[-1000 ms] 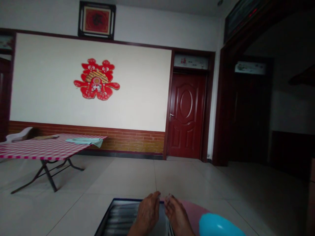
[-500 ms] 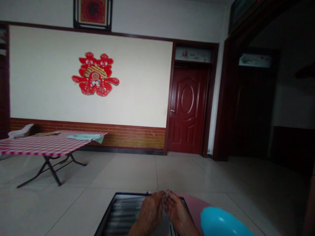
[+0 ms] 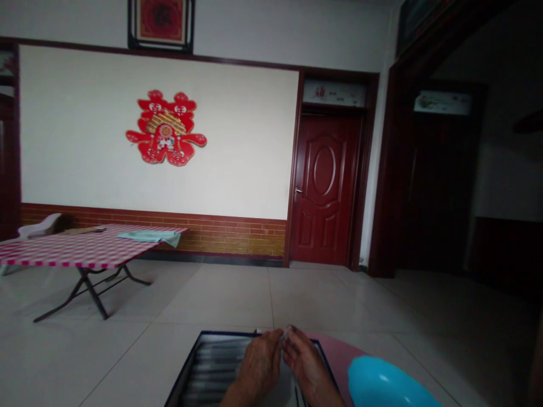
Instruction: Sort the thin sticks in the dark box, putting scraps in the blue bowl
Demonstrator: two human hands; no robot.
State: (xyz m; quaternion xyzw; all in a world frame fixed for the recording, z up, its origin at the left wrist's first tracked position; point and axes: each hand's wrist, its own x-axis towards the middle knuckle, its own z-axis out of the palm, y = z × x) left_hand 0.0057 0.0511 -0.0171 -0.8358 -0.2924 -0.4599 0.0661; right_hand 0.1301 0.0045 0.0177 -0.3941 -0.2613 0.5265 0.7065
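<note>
My left hand (image 3: 259,363) and my right hand (image 3: 306,364) meet at the fingertips over a dark-rimmed tray (image 3: 185,364). Both are closed in a pinch on a small whitish, translucent piece (image 3: 283,336), mostly hidden by the fingers; its kind cannot be made out. Left of my left hand, several long grey strip-like things (image 3: 216,370) lie side by side in the tray, blurred. Thin dark strips (image 3: 298,395) show below, between my wrists.
The tray rests on a pink surface (image 3: 339,353) with a curved edge. Close on the right is a shiny blue rounded object (image 3: 384,384). Across the tiled floor stand a folding table (image 3: 85,249) with a checked cover and a pale cloth (image 3: 153,236), and a red door (image 3: 322,186).
The view has shifted very slightly. My hands stay pinched together over the tray, with only a small movement of the right fingertips.
</note>
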